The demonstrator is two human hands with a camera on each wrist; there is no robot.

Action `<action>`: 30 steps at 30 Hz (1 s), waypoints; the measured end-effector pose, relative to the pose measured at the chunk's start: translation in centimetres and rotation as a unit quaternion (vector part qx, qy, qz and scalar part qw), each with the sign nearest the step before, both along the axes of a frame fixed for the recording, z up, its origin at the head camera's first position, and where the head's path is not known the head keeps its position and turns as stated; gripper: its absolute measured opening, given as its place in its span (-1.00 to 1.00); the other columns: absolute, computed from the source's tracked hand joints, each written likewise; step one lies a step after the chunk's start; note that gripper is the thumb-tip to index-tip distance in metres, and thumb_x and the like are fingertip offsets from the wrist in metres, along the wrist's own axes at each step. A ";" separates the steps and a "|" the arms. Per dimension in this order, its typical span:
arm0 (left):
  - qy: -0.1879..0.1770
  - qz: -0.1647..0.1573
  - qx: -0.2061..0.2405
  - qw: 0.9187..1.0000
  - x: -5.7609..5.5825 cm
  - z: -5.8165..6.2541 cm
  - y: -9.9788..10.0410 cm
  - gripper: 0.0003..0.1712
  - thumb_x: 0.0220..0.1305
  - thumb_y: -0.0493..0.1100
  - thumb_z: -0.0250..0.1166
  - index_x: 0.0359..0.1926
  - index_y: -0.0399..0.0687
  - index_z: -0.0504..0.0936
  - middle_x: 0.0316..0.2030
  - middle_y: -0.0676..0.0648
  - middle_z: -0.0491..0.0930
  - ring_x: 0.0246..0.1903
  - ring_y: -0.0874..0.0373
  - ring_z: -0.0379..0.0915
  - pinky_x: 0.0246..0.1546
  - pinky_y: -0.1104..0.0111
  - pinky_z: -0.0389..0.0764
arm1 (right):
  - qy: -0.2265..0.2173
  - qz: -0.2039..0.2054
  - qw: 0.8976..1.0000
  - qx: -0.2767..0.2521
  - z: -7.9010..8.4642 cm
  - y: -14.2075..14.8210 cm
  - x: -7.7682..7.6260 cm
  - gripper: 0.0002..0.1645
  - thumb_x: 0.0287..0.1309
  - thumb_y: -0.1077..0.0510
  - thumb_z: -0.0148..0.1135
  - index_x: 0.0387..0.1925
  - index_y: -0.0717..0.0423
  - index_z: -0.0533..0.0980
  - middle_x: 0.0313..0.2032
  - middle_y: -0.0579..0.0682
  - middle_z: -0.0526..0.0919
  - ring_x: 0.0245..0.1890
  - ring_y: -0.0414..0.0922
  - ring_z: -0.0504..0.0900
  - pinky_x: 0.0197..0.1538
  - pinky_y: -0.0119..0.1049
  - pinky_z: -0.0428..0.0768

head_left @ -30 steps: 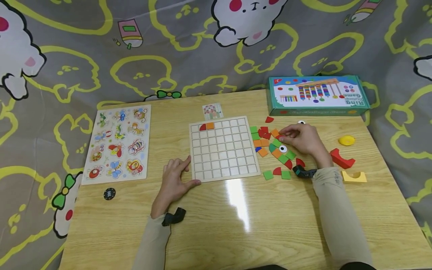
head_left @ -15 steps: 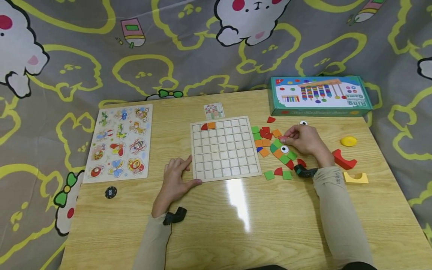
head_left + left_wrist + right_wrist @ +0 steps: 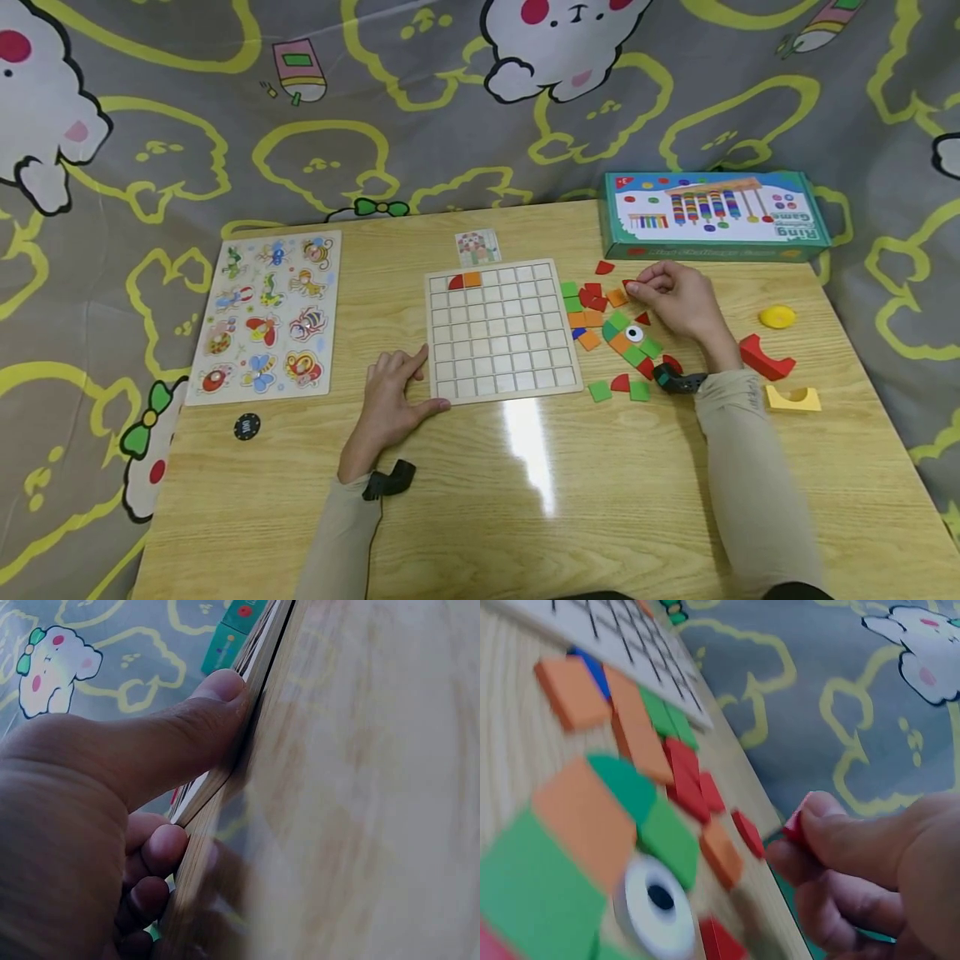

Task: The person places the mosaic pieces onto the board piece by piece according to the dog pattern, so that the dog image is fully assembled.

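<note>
Thumb and forefinger of my right hand (image 3: 678,304) pinch a small red piece (image 3: 798,822), mostly covered by the fingertips, so its full shape cannot be told. Below it, loose flat pieces lie in a spread: green squares (image 3: 600,391), orange squares (image 3: 593,318), red pieces (image 3: 604,267), and a round white eye piece (image 3: 633,333). My left hand (image 3: 386,408) rests at the near left corner of the wooden grid board (image 3: 504,398), its thumb against the near edge and forefinger at the left edge. A red quarter-circle (image 3: 456,283) and an orange square (image 3: 472,280) sit in the board's top row.
A picture card (image 3: 477,247) lies behind the board. On the left are an insect puzzle board (image 3: 264,317) and a black chip (image 3: 247,427). A Ring Game box (image 3: 716,217) stands back right, with a yellow disc (image 3: 777,317), red arch (image 3: 767,358) and yellow arch (image 3: 793,398) nearer.
My right hand has moved away from me, lifting the red piece off the loose pieces. A red triangle now shows beneath it, while the far eye piece is hidden. My left hand stays put.
</note>
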State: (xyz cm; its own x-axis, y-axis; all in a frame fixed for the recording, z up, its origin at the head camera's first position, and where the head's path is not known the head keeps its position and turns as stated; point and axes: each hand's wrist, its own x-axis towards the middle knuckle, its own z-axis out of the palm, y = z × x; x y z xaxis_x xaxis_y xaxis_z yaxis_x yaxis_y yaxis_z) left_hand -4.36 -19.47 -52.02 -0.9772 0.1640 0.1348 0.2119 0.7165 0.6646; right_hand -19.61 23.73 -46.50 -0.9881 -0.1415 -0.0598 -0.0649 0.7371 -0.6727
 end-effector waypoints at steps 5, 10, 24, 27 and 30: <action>0.003 -0.002 -0.004 1.000 0.0 0.0 0.0 0.08 -0.15 0.17 0.61 0.37 -0.17 0.41 -0.37 0.05 0.37 -0.30 0.14 0.09 -0.17 0.27 0.06 | 0.020 -0.007 0.998 -0.064 0.1 -2.4 -0.5 -0.55 0.26 -0.23 0.23 -0.03 -0.01 0.57 -0.29 0.10 0.74 -0.46 0.05 0.58 -0.46 -0.31 0.36; 0.005 -0.004 -0.002 1.000 0.0 0.0 -0.1 0.08 -0.14 0.16 0.60 0.37 -0.18 0.40 -0.37 0.03 0.37 -0.30 0.13 0.09 -0.18 0.27 0.06 | 0.030 -0.026 0.989 -0.139 0.1 -4.9 -0.9 -0.60 0.23 -0.16 0.27 -0.01 -0.06 0.68 -0.26 0.06 0.75 -0.38 0.08 0.65 -0.47 -0.41 0.45; 0.011 -0.003 0.002 1.000 0.1 0.0 -0.4 0.08 -0.15 0.16 0.61 0.38 -0.18 0.40 -0.36 0.04 0.37 -0.30 0.13 0.08 -0.17 0.26 0.06 | 0.013 0.017 0.983 -0.182 -0.3 -11.5 -2.1 -0.64 0.15 -0.03 0.40 -0.01 -0.06 0.69 -0.26 0.03 0.76 -0.28 0.02 0.70 -0.39 -0.39 0.52; 0.007 -0.004 0.003 1.000 0.1 0.0 -0.3 0.08 -0.14 0.15 0.60 0.38 -0.17 0.40 -0.36 0.03 0.36 -0.30 0.13 0.08 -0.16 0.26 0.06 | 0.009 0.041 0.983 -0.177 -0.5 -12.9 -2.6 -0.66 0.17 0.00 0.39 -0.02 -0.05 0.69 -0.26 0.01 0.76 -0.27 -0.02 0.69 -0.35 -0.37 0.53; 0.002 -0.005 0.000 1.000 0.0 -0.1 -0.2 0.08 -0.14 0.16 0.60 0.39 -0.16 0.39 -0.35 0.03 0.36 -0.29 0.13 0.08 -0.15 0.26 0.06 | 0.007 0.064 0.985 -0.157 -0.7 -14.3 -3.1 -0.69 0.20 0.00 0.37 -0.04 -0.02 0.68 -0.24 -0.02 0.74 -0.26 -0.07 0.66 -0.27 -0.33 0.55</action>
State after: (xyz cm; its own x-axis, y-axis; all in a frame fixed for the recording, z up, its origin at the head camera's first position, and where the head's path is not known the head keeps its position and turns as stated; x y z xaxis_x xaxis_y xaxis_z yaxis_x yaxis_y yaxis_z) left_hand -4.32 -19.69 -52.08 -0.9751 0.1740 0.1378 0.2213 0.7147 0.6635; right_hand -22.69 9.44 -47.17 -0.9614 -0.2744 0.0214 -0.1554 0.4770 -0.8650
